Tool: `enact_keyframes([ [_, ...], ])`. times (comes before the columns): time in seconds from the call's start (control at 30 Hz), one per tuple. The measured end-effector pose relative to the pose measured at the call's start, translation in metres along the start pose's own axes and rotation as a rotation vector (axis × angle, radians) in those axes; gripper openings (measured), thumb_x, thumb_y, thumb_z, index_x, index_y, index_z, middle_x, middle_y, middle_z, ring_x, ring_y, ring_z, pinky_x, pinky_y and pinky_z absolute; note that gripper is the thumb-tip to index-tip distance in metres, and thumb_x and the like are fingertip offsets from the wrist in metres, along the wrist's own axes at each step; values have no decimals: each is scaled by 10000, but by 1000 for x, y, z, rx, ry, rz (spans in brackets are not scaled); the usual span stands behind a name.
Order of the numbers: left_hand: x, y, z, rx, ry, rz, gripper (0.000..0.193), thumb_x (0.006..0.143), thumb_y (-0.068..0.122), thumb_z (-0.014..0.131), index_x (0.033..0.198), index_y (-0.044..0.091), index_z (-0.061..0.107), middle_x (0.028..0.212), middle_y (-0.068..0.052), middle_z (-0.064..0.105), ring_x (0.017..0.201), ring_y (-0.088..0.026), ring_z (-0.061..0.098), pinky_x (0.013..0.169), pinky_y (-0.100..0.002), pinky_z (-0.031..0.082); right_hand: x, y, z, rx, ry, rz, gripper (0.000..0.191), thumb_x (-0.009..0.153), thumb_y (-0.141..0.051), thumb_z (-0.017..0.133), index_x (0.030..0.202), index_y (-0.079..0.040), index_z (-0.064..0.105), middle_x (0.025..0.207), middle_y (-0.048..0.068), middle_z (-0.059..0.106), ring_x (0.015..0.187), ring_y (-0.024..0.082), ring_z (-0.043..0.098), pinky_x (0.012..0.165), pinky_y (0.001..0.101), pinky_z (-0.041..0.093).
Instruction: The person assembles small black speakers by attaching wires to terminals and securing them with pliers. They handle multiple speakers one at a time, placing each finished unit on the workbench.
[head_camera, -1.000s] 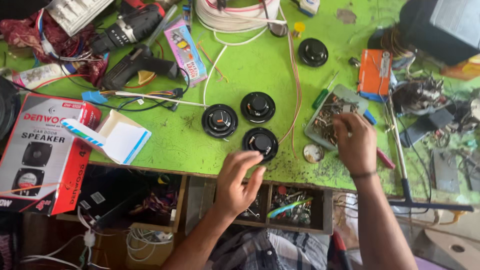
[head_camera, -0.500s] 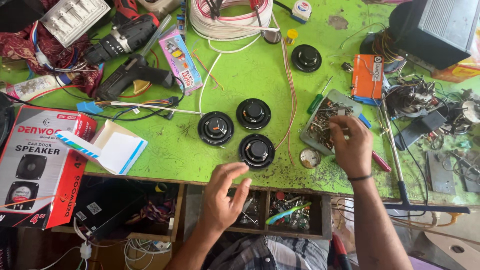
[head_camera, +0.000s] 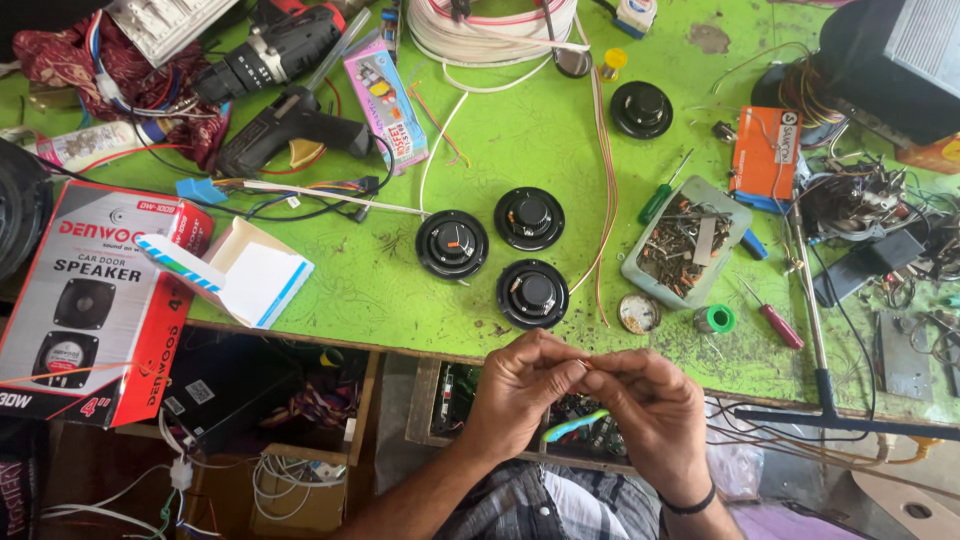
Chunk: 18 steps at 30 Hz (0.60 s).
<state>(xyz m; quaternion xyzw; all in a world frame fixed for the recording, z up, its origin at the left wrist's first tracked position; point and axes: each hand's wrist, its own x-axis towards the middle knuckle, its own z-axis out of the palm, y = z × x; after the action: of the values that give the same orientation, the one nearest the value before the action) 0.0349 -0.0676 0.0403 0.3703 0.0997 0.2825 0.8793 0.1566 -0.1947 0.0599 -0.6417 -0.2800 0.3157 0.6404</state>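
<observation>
Head view: left hand (head_camera: 525, 385) and right hand (head_camera: 645, 405) meet at the near table edge (head_camera: 330, 335), fingertips pinched on a tiny part (head_camera: 585, 364). Risk: it slips into the open drawer (head_camera: 445, 405), lost in clutter

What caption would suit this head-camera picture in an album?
Left hand and right hand pinch a tiny part together below three black round speakers on a cluttered green workbench.
</observation>
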Motion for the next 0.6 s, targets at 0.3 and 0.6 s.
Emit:
enact_keyframes([
  [0.3, -5, 9, -18, 156, -70, -93, 100, 1028, 64, 653, 1062, -17, 700, 1012, -24, 655, 920, -82, 668, 805, -236, 543, 0, -7, 8, -177, -88, -172, 144, 862, 47, 772, 992, -2, 737, 922, 81, 784, 829, 129, 737, 729, 254, 578],
  [0.6, -9, 3, -29, 96, -45, -261, 85, 967, 22, 583, 992, 2, 663, 861, -9, 649, 736, -50, 550, 679, -227, 483, 2, -33, 21, -478, -162, -303, 268, 773, -5, 815, 1032, -46, 760, 888, 41, 729, 802, 161, 702, 690, 279, 558],
])
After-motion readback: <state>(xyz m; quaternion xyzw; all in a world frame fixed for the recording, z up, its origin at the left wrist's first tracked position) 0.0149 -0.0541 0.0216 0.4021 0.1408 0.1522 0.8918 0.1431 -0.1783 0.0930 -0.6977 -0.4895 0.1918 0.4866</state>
